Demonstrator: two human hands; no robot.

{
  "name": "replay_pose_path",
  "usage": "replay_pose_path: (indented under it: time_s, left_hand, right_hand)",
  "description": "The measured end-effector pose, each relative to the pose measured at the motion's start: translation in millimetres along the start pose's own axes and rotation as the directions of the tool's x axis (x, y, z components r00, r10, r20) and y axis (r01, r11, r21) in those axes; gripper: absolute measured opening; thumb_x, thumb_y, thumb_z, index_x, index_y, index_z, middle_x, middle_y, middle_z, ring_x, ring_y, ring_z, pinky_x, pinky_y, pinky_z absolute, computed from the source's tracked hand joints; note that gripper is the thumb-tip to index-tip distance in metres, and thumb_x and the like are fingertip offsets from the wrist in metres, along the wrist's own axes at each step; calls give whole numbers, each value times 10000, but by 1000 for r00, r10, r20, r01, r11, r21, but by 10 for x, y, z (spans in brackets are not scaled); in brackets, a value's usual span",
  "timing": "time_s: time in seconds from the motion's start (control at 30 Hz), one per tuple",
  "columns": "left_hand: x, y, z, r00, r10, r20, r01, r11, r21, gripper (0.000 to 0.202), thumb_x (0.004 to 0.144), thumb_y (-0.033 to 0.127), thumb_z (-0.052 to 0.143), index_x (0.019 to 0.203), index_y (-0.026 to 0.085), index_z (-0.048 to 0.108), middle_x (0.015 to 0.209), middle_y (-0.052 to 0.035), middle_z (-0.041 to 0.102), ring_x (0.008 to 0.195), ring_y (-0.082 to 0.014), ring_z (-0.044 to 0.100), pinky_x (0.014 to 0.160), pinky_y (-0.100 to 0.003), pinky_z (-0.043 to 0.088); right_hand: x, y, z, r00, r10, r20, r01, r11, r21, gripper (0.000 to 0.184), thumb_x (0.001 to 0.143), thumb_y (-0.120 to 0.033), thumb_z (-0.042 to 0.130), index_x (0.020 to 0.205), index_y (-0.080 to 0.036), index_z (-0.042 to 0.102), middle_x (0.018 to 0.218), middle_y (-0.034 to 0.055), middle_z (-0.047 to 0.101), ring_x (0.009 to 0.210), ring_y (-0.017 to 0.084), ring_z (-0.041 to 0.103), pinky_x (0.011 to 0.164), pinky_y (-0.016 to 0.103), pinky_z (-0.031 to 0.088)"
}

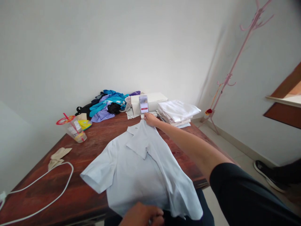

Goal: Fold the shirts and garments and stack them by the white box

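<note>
A light grey-white short-sleeved collared shirt [138, 175] lies spread on the dark red-brown wooden table [94, 201], its lower part reaching over the near edge. My right hand [150, 120] stretches out to the far end of the shirt and pinches the cloth beside the collar, just in front of the phone. At the bottom of the view my left hand [143, 215] is by the hem with its fingers curled. What those fingers hold, if anything, is hidden. One sleeve points out to the left; the other side is bunched into folds along the right.
A phone [144, 105] leans on a white box [154, 102]. Folded white clothes [176, 111] are stacked right of it, and a heap of coloured clothes [108, 103] lies left. A plastic cup [76, 130] and white cable [70, 175] occupy the left. A pink coat rack [235, 62] stands right.
</note>
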State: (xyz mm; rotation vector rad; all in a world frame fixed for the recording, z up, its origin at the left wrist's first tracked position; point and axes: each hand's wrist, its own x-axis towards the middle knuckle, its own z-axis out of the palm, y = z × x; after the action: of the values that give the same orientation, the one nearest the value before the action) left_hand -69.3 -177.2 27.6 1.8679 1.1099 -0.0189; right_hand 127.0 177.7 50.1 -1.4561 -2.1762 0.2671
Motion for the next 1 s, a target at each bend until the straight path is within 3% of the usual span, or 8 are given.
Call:
replay_pose_path:
  time_s: [0.07,0.13,0.27,0.3,0.47,0.77,0.9,1.0]
  left_hand:
    - [-148,146,-512,980,101,-174,-121,987,-109,397,984,503,455,1105,254,741,960,-46,779,842,-199,716,778,-262,520]
    - [-97,121,-989,904,100,-415,-168,977,-131,402,998,515,446,1148,239,697,1061,-58,764,1011,-214,701,905,-283,516]
    - [467,-449,-1624,646,81,-759,-49,997,65,534,951,510,478,1357,170,550,1428,-159,578,1322,-305,546,1083,-440,443]
    - [614,-634,-1694,615,54,-786,24,996,87,576,954,490,456,1401,131,508,1459,-192,542,1369,-316,502,1120,-468,407]
    - [877,-1281,-1675,687,31,-726,325,880,346,698,994,506,392,1569,116,320,1624,-211,318,1519,-372,251,1193,-617,217]
    - [762,-1563,-1771,638,-21,-770,511,759,403,678,1022,527,318,1582,147,338,1659,-151,250,1534,-343,222,1198,-595,218]
    - [779,-1590,-1887,659,-55,-750,520,753,402,672,1021,521,321,1582,151,339,1668,-138,229,1535,-337,222,1199,-593,222]
    - [779,-1617,-1923,663,-38,-748,508,756,412,663,1019,511,336,1576,151,352,1664,-142,240,1532,-345,230,1196,-601,223]
  right_hand:
    - [134,-139,54,998,-63,-5,63,997,32,143,996,-205,482,1072,-165,597,1089,93,675,1016,220,602,903,344,459]
    - [261,-279,116,994,-110,-11,110,992,65,151,997,-204,454,1078,-180,580,1114,99,672,1020,222,589,893,322,441]
    - [485,-514,255,985,-172,-13,172,978,118,135,994,-215,458,1060,-193,574,1105,86,670,1019,222,584,895,315,432]
    - [535,-556,292,983,-181,-12,181,975,130,129,990,-214,463,1052,-193,575,1093,82,672,1013,223,585,895,317,433]
    - [757,-698,502,976,-217,-6,214,960,180,134,996,-208,453,1058,-180,569,1025,76,673,961,224,596,879,326,435]
    - [1064,-1099,807,957,-288,23,276,936,216,157,972,-148,471,1092,-190,562,1142,73,598,1039,203,568,933,334,429]
    - [661,-1049,637,975,-223,-23,223,956,193,365,939,-146,511,1301,-173,474,1351,142,474,1243,250,487,1046,422,395]
    - [-109,-930,338,978,-202,46,193,970,148,471,920,-264,593,1366,-181,466,1423,163,451,1326,294,452,1100,486,376]
